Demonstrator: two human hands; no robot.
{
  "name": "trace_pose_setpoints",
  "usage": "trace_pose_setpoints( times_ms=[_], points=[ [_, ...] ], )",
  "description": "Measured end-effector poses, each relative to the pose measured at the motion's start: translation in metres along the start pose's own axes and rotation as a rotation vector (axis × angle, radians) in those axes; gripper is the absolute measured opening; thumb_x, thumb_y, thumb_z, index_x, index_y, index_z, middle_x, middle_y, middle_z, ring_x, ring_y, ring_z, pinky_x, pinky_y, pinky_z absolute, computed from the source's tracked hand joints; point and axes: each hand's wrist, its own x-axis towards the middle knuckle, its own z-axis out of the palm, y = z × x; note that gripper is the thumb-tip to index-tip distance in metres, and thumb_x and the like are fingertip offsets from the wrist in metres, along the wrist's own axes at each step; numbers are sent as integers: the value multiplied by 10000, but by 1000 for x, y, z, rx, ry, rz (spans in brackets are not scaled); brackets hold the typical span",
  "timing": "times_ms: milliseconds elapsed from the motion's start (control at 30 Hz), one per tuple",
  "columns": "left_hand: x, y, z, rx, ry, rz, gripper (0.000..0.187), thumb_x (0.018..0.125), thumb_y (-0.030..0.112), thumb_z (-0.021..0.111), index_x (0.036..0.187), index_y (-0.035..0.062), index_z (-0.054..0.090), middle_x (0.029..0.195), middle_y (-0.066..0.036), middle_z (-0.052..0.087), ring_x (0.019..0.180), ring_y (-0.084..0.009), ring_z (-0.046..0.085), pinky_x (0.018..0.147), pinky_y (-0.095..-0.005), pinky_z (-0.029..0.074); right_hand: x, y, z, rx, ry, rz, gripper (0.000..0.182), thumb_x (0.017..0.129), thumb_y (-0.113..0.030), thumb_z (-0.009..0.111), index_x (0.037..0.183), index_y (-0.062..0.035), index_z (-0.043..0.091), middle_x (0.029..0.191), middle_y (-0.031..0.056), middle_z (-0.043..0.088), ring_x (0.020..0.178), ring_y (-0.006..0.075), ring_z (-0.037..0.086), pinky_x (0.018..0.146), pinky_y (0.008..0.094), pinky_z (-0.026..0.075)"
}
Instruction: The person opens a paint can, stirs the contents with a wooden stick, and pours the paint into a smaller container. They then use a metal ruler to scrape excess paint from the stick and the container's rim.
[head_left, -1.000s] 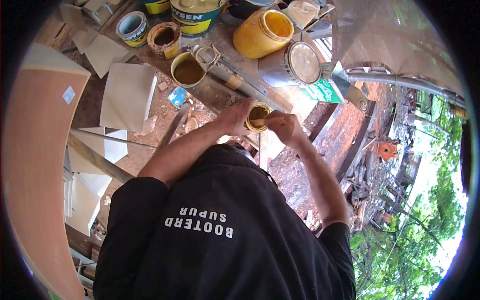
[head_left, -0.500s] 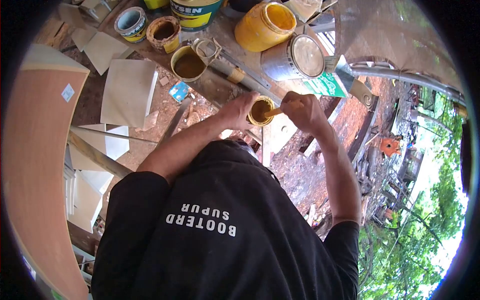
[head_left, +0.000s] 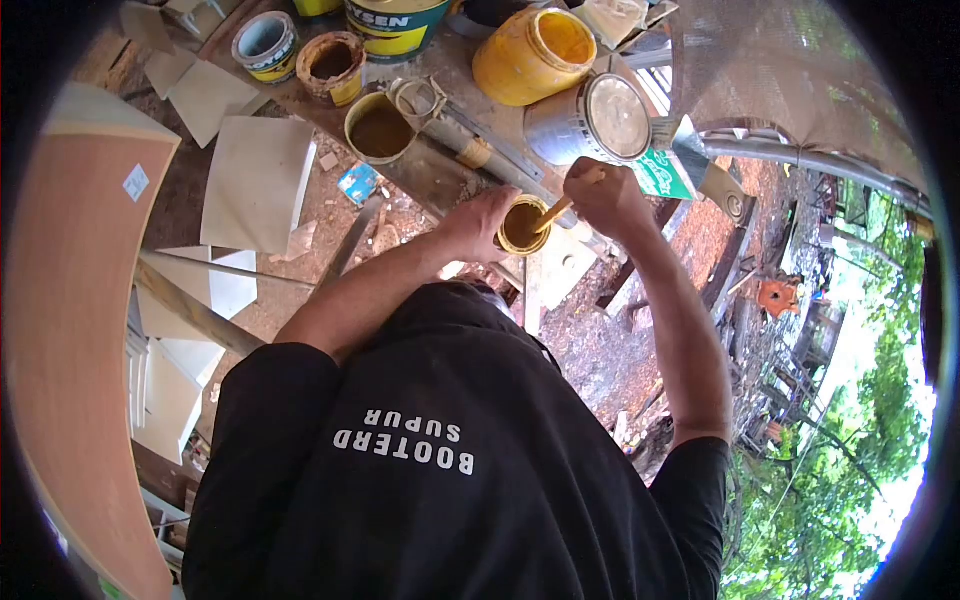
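Note:
My left hand (head_left: 482,222) is wrapped around the side of a small open can (head_left: 505,243) with a yellowish rim and brown liquid inside. In my right hand (head_left: 612,200) is a light wooden stick (head_left: 556,214), gripped near its upper end. The stick slants down into the can, and its lower end is hidden in the liquid. Just beyond my left hand, a larger open can of brown liquid (head_left: 381,130) stands on the wooden bench (head_left: 425,165), with a clear glass jar (head_left: 418,97) beside it.
Along the bench are an orange-stained plastic jar (head_left: 510,68), a lidded metal can (head_left: 570,120), a stained tub (head_left: 331,68), a small paint can (head_left: 264,48) and a green-and-yellow bucket (head_left: 395,28). Pale panels (head_left: 258,185) and a large curved wooden piece (head_left: 75,300) stand at left.
My right hand has risen slightly, and the stick now stands more steeply in the can. My left hand stays around the can, almost unmoved.

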Motion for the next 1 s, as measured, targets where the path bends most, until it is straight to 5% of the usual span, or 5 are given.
trace_pose_setpoints(
  times_ms=[167,300,467,633,1000],
  points=[
    [-2,-6,8,16,24,9,1138,716,365,982,1575,0,330,1484,-255,520,1401,-410,546,1159,-478,483,19,-43,5,-58,-38,139,279,832,-288,682,941,-52,784,973,270,750,957,467,732,866,504,595],
    [-2,8,-4,38,-37,-98,1114,714,373,980,1556,20,341,1484,-255,524,1426,-410,533,1175,-485,480,47,-19,18,-164,-53,145,317,831,-310,688,980,-52,797,996,279,749,975,472,735,863,497,599],
    [-4,3,2,41,-12,-71,1086,710,386,979,1524,31,354,1481,-251,528,1433,-410,528,1179,-494,477,54,-6,6,-347,-279,54,235,938,-182,582,882,-44,763,894,175,802,786,291,795,737,398,650],
    [0,4,-1,19,-36,-70,1107,705,381,983,1533,18,345,1505,-256,512,1445,-411,513,1176,-491,476,53,-13,-4,-25,-324,398,283,994,-143,529,839,-32,738,739,66,784,614,180,772,572,309,630],
    [-4,1,2,34,-46,-71,1148,703,375,989,1556,-18,329,1524,-269,489,1452,-412,504,1202,-482,449,50,17,-8,468,-169,714,281,916,-186,639,987,77,708,822,219,746,575,235,716,539,376,625]
  ],
)
